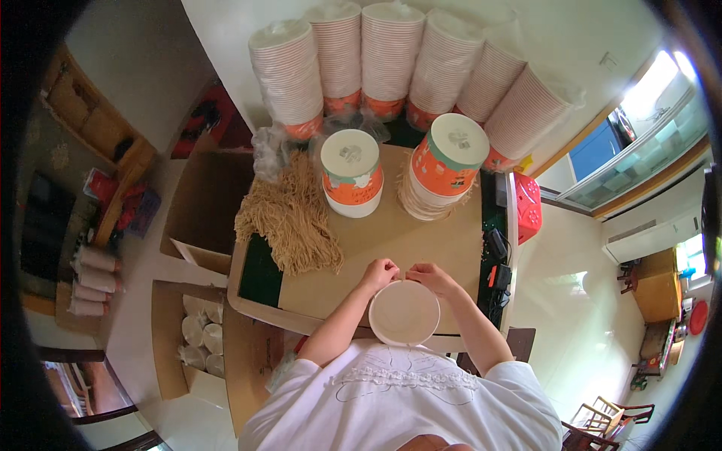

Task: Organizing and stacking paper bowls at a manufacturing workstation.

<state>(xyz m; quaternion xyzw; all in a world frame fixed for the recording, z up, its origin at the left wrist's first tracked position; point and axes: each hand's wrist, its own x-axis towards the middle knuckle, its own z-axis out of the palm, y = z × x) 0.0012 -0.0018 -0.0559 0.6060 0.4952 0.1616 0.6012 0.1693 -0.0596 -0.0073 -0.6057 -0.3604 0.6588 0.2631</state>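
Note:
Close to my body, a round white paper bucket (pixel 404 316) has its open mouth turned up toward me. My left hand (pixel 382 272) is closed in a pinch just off its far rim; what the fingers hold is too small to make out. Fingers of my right hand (pixel 429 276) are closed on that rim, a little to the right. A short tan bit, perhaps cord, shows between the hands. Beyond them, one orange-and-white bucket stack (pixel 353 184) stands upside down. To its right is another upturned stack (pixel 451 161) with tan cords around its lower part.
A heap of tan cords (pixel 289 218) lies at the table's left. Tall plastic-wrapped bucket stacks (pixel 391 56) line the back. Black adapters and cables (pixel 498 278) lie along the right edge. Cardboard boxes (pixel 169 338) stand on the floor at left; a red stool (pixel 528 207) is at right.

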